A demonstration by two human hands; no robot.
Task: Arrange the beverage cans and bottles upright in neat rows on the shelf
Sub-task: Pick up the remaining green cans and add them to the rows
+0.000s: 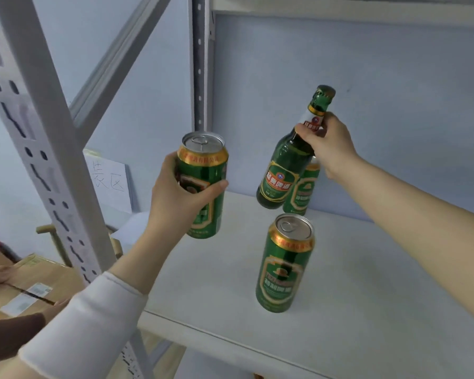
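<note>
From the head view, the left hand [181,198] is wrapped round the body of the held can [203,184], which hangs in the air, slightly tilted, over the left edge of the shelf [367,283]. The right hand [326,143] grips the bottle [285,170] by its neck. The bottle leans near the back edge, and I cannot tell whether its base touches the board. The rear can [301,192] stands just behind it, partly hidden. The front can [285,263] stands upright nearer the front edge.

The likeliest mishap is the tilted bottle's base swinging into the rear can and toppling it. A neck-only grip gives little control, so glass set down askew could tip and roll.
</note>
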